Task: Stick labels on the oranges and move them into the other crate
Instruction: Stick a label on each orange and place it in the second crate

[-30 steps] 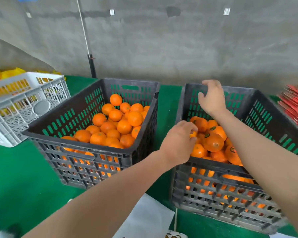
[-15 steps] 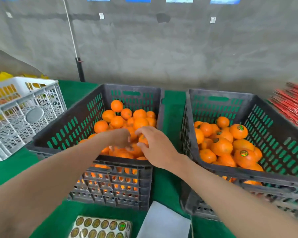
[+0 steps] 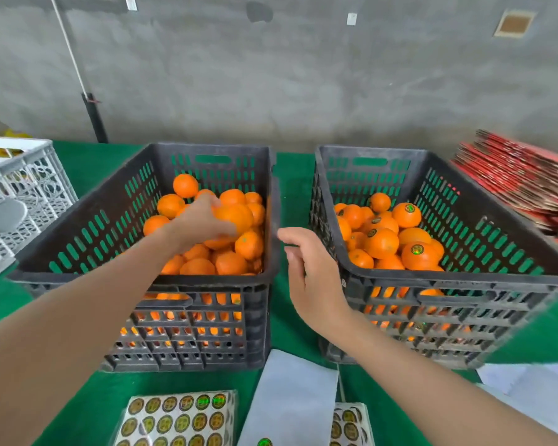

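Left hand (image 3: 200, 222): fingers (image 3: 213, 230) curled over one big orange (image 3: 237, 217), gripping it at the top of the pile. Motion blur there, so exact finger placement was unclear. The orange was inside the left crate (image 3: 142, 279), toward its right wall, resting among the unlabelled oranges (image 3: 200, 252). No sticker could be seen on it. The left forearm came in over the crate's near rim.

Right hand (image 3: 313, 275): fingers (image 3: 295, 262) loosely curled, slightly apart, nothing visible in them. The back of the hand faced the camera. It hung in the gap between the two crates, just beside the near left corner of the right crate (image 3: 464, 281); contact with that crate could not be confirmed.

The right crate held the labelled oranges (image 3: 408, 214), round stickers showing on several. That pile was lower than the left one and sat toward the left and near side.

Both crates were black slotted plastic and stood side by side on the green table cover (image 3: 78, 403), with a narrow gap between them.

Near edge of the table, in front of the left crate: a label sheet (image 3: 178, 420) with rows of round gold-green stickers. A second label sheet (image 3: 348, 426) lay to its right, partly cut off by the frame edge. Between them lay white backing paper (image 3: 290, 394).

Far left was a white lattice crate (image 3: 23, 194). Far right was a stack of red flat cartons (image 3: 522, 181). Behind it all was a grey concrete wall (image 3: 303, 75), with a black pole (image 3: 94, 120) leaning against it.
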{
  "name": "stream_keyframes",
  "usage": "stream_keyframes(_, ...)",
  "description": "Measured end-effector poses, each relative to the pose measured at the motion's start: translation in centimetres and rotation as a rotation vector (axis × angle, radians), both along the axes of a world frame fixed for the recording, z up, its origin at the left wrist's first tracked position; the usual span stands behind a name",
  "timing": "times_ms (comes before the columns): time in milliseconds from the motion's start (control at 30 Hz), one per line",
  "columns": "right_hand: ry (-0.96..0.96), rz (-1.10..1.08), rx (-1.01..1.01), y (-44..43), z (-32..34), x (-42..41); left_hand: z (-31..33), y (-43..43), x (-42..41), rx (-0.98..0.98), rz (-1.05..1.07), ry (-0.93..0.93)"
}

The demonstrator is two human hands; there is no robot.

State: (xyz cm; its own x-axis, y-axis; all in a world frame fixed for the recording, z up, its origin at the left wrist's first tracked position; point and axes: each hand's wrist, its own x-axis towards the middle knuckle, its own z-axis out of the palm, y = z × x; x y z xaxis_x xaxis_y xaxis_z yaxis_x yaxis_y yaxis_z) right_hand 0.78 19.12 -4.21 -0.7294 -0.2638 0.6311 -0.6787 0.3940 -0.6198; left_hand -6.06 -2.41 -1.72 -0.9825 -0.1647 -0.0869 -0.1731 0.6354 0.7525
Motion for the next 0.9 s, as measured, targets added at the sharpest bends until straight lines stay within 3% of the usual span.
stream_keyframes(100, -0.040, 0.020, 0.016, 2.9, -3.3, 2.7, 1.6, 0.7, 2.8, 0.633, 0.003, 0.221)
stream_keyframes(167, -0.164, 0.041, 0.126, 4.5, -6.0, 3.7, 2.3, 2.4, 5.9, 0.804, -0.095, 0.281)
stream_keyframes(333, -0.486, 0.117, 0.492, 6.6, -11.5, 4.4, 0.8, 7.7, 14.0, 0.664, -0.303, 0.197)
stream_keyframes(467, -0.523, 0.188, 0.656, 7.1, -13.8, 5.7, -3.7, 11.2, 17.4, 0.481, -0.275, -0.009)
stream_keyframes(567, -0.519, 0.263, 0.800, 7.1, -14.9, 6.6, -8.1, 12.1, 18.0, 0.415, -0.112, -0.194)
stream_keyframes(700, -0.539, 0.320, 0.815, 7.7, -15.6, 7.3, -12.2, 11.4, 18.7, 0.467, 0.121, -0.413)
stream_keyframes(800, -0.552, 0.329, 0.794, 8.2, -16.0, 7.6, -13.1, 10.9, 19.0, 0.535, 0.143, -0.568)
stream_keyframes(900, -0.523, 0.313, 0.785, 8.9, -16.5, 7.8, -13.7, 10.9, 18.8, 0.484, 0.120, -0.595)
